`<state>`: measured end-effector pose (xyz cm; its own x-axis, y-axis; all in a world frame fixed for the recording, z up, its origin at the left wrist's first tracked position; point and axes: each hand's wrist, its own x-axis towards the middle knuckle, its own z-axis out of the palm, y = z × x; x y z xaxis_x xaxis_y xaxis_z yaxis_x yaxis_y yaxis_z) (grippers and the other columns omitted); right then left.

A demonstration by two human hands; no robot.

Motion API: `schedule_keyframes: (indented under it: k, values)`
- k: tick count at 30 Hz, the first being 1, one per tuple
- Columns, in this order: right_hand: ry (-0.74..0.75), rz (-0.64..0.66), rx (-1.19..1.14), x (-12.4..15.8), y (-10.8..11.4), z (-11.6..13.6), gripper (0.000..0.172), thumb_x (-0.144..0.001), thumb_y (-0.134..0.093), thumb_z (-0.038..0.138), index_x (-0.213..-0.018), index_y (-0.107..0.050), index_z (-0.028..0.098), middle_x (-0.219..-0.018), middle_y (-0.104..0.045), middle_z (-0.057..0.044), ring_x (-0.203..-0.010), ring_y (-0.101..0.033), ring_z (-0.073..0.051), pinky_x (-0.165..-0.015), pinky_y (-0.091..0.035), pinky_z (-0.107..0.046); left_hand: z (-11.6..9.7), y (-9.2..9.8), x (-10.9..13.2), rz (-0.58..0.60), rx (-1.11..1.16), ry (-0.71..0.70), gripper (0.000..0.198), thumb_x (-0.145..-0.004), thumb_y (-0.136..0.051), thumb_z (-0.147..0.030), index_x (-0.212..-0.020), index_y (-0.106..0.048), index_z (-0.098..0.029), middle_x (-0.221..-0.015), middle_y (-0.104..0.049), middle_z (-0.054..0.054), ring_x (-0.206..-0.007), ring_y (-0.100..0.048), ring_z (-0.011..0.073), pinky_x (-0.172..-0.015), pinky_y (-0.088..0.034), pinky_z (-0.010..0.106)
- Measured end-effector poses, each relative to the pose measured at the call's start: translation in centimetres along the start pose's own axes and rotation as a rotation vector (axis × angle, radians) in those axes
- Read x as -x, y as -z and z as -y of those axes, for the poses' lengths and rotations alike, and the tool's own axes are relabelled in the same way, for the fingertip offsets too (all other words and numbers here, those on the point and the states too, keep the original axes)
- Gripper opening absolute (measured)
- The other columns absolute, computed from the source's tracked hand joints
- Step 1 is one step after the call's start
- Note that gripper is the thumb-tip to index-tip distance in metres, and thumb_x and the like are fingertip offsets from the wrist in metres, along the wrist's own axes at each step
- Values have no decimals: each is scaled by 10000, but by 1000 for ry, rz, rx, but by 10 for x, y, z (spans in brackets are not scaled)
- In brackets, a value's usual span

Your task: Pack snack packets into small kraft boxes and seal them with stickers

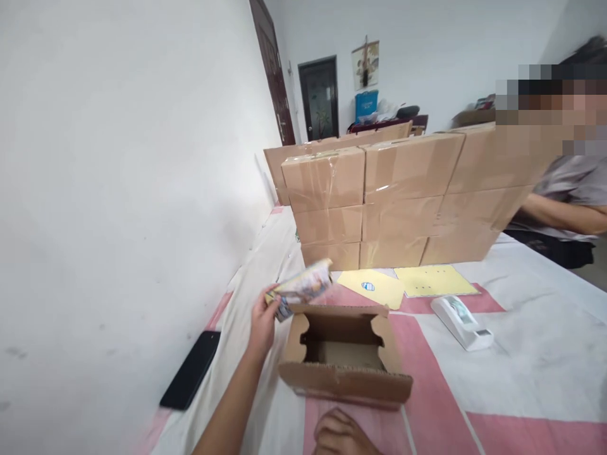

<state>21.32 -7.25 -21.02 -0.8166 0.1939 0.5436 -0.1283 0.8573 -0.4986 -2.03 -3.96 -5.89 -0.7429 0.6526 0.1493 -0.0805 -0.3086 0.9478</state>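
Note:
My left hand (263, 321) grips a thin, colourful printed paper item (306, 285) by its near end. Motion blurs its print, and I cannot tell whether it is a booklet or a packet. It is held above the back left corner of an open brown cardboard box (348, 382). The box's side flaps are folded partly inward, and only bare cardboard shows inside. In front of the box, at the bottom edge of the view, my right hand (342, 433) is curled into a loose fist near the cloth. Nothing shows in its fingers.
Stacked, taped cartons (403, 202) form a wall behind the box. Two yellow sheets (436, 280) lie before them, with a white handheld device (462, 323) to the right. A black phone (191, 370) lies by the left wall. A person (576, 196) sits at far right.

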Motion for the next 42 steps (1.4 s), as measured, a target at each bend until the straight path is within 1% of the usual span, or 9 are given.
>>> schedule_keyframes:
  k: [4, 8, 10, 12, 17, 20, 24, 30, 42]
  values:
    - [165, 0, -76, -11, 28, 19, 185, -912, -511, 301, -749, -599, 296, -563, -592, 11, -594, -613, -193, -576, -515, -355, -58, 29, 8, -214, 44, -337, 431, -765, -773, -444, -1120, -575, -301, -1132, -653, -10, -1052, -637, 171, -926, -510, 304]
    - [215, 12, -92, -22, 101, 67, 134, -888, -561, 203, -914, -645, 305, -626, -630, -4, -587, -611, -204, -551, -502, -375, -105, 32, 34, -234, 74, -541, 389, -762, -805, -379, -1064, -573, -303, -1084, -628, -46, -1016, -628, 124, -931, -494, 258]
    - [126, -100, 19, -34, 147, 99, 283, -865, -629, 172, -1077, -662, 356, -800, -710, -28, -810, -687, -252, -687, -552, -418, -118, 23, 48, -139, 46, -574, 334, -772, -804, -344, -1028, -598, -279, -1022, -658, -34, -982, -652, 141, -917, -516, 286]
    - [82, -456, 222, -57, 192, 127, 401, -834, -705, 263, -1202, -632, 405, -1016, -727, -53, -1080, -657, -342, -869, -534, -528, -126, 10, 61, 38, -35, -604, 237, -821, -763, -310, -1008, -628, -255, -987, -698, -9, -971, -679, 176, -909, -537, 332]
    - [-248, -133, 451, -146, 264, 135, 354, -838, -701, 379, -1169, -686, 254, -1084, -711, -108, -1035, -664, -356, -797, -522, -425, -131, -17, 69, 480, -201, -654, 177, -937, -623, -269, -1111, -648, -245, -1098, -731, 41, -1093, -675, 210, -981, -517, 380]
    - [-448, 157, 373, -173, 271, 108, 185, -847, -659, 380, -841, -713, 203, -769, -707, -54, -686, -659, -226, -596, -447, -299, -114, -9, 68, 531, -211, -567, 567, -937, -610, -431, -1445, -390, -309, -1445, -551, 107, -1279, -581, 245, -1018, -504, 406]
    - [-460, -1, 110, -163, 266, 68, 303, -859, -603, 449, -909, -705, 168, -828, -724, -46, -755, -659, -222, -626, -456, -292, -71, 21, 86, 425, -435, -462, 1023, -825, -715, -551, -1556, -34, -332, -1606, -291, 190, -1434, -410, 329, -1058, -462, 504]
    - [-455, 65, 51, -142, 260, 46, 265, -855, -579, 425, -793, -623, 171, -741, -648, -23, -693, -598, -187, -619, -419, -278, -40, 44, 125, 651, -752, -563, 152, -930, -599, -317, -1066, -642, -265, -1478, -531, 75, -1409, -420, 287, -1126, -385, 512]
    - [-523, 334, 856, -149, 223, 78, 168, -789, -615, 138, -867, -764, 156, -858, -717, -177, -899, -679, -305, -683, -445, -313, -91, 29, 102, 1103, -1165, -774, 133, -827, -583, -221, -940, -646, -252, -1220, -698, 47, -980, -495, 266, -836, -440, 404]
